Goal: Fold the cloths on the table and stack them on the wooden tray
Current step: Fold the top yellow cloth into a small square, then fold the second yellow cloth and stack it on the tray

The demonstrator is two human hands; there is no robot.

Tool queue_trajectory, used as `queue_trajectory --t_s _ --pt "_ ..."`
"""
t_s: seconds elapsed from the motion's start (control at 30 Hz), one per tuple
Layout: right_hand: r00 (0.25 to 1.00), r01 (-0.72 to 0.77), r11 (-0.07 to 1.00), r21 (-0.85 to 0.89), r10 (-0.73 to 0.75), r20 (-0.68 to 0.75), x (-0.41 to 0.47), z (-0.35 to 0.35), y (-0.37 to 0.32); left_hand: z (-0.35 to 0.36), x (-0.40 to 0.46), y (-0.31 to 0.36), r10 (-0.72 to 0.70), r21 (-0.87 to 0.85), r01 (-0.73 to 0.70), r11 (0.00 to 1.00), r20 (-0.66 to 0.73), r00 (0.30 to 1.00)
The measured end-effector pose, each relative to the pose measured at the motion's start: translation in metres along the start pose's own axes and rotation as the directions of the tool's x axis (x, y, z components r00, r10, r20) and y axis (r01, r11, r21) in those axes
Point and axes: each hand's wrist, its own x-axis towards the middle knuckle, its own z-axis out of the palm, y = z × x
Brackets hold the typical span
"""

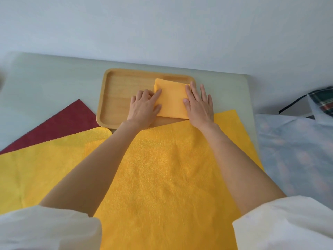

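Seen from our head camera, we reach both bare forearms across the table [45, 83] to a folded orange cloth [172, 98] that lies in the right half of the wooden tray [115, 91], its near edge reaching the tray's front rim. Our left hand [144, 107] rests at the cloth's left edge, knuckles bent, with the index finger and thumb lying on top of the fabric and the other fingers curled on the tray floor beside it. Our right hand [199, 103] lies flat along the cloth's right edge, fingers spread and straight, thumb and index finger pressing on the fabric while the outer fingers extend over the tray's right rim. Neither hand pinches the cloth; both press down on it from above. Nearer to us, a large orange cloth [167, 177] lies spread open under our forearms, its far edge overlapping the tray's front rim. To its left lies an open yellow cloth [36, 159], partly covered by the orange one, and beyond that a dark red cloth [59, 121] with a zigzag edge touches the tray's left front corner. White sleeves [45, 230] are pushed up above our elbows. At far right sits pale blue patterned fabric [297, 156].
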Motion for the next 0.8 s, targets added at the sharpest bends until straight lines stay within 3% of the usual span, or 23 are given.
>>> queue_trajectory --t_s 0.17,0.3,0.37,0.5,0.6,0.8 --pt "0.994 -0.008 0.995 0.097 -0.002 0.11 0.002 -0.008 0.003 0.002 -0.01 0.005 -0.09 0.032 0.09 0.995 -0.022 0.996" --pt "0.995 -0.026 0.967 0.252 0.001 0.099 -0.024 -0.016 0.01 -0.01 -0.036 0.014 -0.106 -0.009 0.107 0.994 -0.216 0.971" --pt "0.996 -0.026 0.957 0.29 0.0 0.088 -0.057 -0.016 0.012 -0.015 -0.064 0.019 -0.13 -0.098 0.109 0.989 -0.246 0.961" --pt "0.997 -0.002 0.949 0.315 -0.021 0.069 -0.144 -0.009 0.0 -0.01 -0.143 0.027 -0.158 -0.203 0.125 0.971 -0.155 0.975" --pt "0.993 0.027 0.947 0.32 -0.061 0.098 -0.209 0.004 -0.018 0.004 -0.211 0.029 -0.171 -0.175 0.163 0.971 -0.026 0.985" --pt "0.95 0.226 0.954 0.197 -0.261 0.172 -0.332 0.043 -0.049 0.011 -0.345 0.026 -0.193 -0.116 0.211 0.971 0.148 0.97"
